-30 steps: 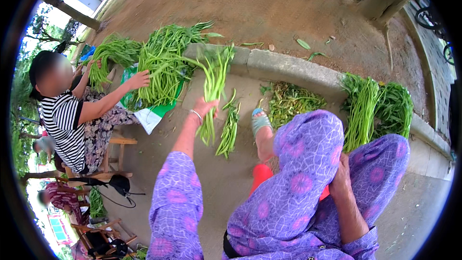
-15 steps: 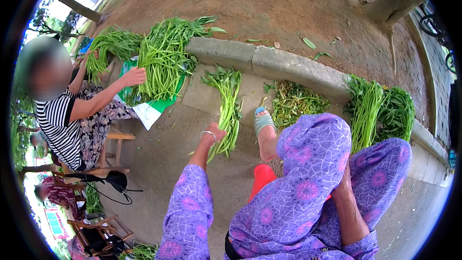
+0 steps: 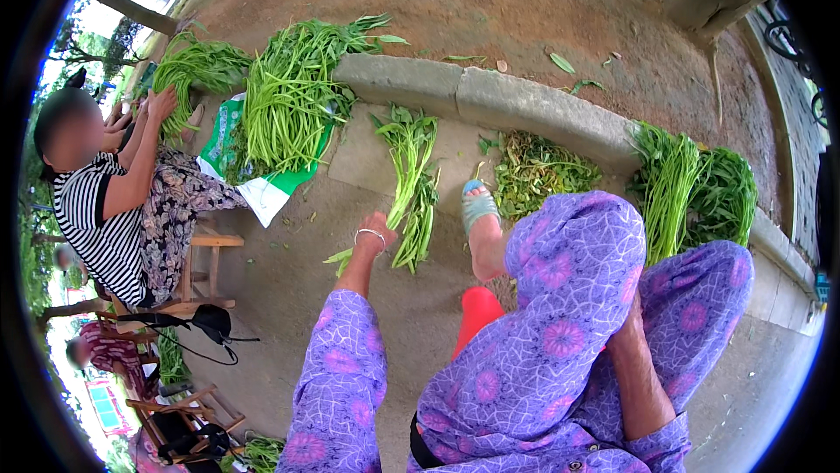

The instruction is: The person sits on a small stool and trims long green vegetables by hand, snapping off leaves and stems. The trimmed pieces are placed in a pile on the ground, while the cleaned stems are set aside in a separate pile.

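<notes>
My left hand (image 3: 377, 233), with a metal bangle at the wrist, is closed round the lower stems of a bunch of long-stemmed greens (image 3: 409, 158) lying on the paving. A smaller leafy bunch (image 3: 416, 237) lies just right of it. My right hand (image 3: 626, 333) is tucked between my purple patterned knees, its fingers hidden. A heap of loose, partly yellowed leaves (image 3: 538, 175) lies past my sandalled foot (image 3: 481, 210). Upright-leaning piles of greens (image 3: 674, 189) rest against the stone kerb (image 3: 542, 114) on the right.
At the left a co-worker in a striped top (image 3: 105, 210) sits on a wooden seat (image 3: 214, 241), hands at greens (image 3: 192, 66). A large pile (image 3: 289, 114) lies on a green-white sack (image 3: 271, 193). Other people (image 3: 109, 350), wooden chairs (image 3: 192, 412) and a tree trunk (image 3: 709, 0) surround us.
My left hand has lowered the bunch from raised to lying on the paving. The co-worker's near hand has moved up and left, from the large pile to the farther greens.
</notes>
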### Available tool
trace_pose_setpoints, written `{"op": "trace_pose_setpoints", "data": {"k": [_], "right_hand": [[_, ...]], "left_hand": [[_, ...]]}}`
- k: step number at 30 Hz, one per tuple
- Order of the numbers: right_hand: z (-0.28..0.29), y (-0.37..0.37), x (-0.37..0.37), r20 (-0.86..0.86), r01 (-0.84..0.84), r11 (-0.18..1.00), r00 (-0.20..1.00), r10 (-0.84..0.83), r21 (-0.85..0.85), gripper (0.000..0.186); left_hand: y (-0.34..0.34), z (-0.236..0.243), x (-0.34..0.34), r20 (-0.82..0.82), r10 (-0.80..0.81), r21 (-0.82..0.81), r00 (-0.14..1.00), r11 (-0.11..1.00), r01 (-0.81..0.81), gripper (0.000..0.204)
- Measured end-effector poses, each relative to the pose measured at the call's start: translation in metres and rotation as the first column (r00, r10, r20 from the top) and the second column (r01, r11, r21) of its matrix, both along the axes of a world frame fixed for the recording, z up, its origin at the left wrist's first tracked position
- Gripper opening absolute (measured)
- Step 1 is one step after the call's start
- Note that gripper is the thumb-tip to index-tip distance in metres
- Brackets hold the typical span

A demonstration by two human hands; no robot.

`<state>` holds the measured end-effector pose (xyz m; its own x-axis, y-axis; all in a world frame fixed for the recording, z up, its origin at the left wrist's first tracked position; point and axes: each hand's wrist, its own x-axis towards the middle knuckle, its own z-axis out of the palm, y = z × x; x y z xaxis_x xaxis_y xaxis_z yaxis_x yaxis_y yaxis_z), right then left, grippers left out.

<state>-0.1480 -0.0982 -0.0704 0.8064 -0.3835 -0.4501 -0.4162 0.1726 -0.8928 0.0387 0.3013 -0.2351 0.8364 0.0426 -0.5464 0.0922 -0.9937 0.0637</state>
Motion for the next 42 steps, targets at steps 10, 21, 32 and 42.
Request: {"op": "trace_pose_setpoints", "data": {"k": [10, 21, 32, 42], "right_hand": [[-0.011, -0.004, -0.005, 0.03, 0.083, 0.971, 0.995, -0.092, 0.222, 0.028], [0.008, -0.005, 0.0, 0.054, -0.201, 0.947, 0.974, 0.221, -0.251, 0.026], [0.02, -0.002, 0.002, 0.031, -0.282, 0.769, 0.931, 0.364, -0.574, 0.025], [0.025, 0.001, -0.003, 0.174, 0.016, 0.877, 0.978, -0.113, 0.48, 0.023]], "left_hand": [[0.006, -0.003, -0.023, 0.053, 0.136, -0.015, 0.989, 0.991, -0.135, 0.056], [0.002, -0.024, -0.122, 0.22, 0.17, -0.127, 0.961, 0.981, -0.145, 0.03], [-0.103, -0.015, -0.218, 0.025, 0.095, -0.553, 0.995, 0.831, -0.066, 0.023], [-0.127, 0.058, -0.198, -0.107, 0.352, -0.85, 0.93, 0.454, -0.269, 0.023]]}}
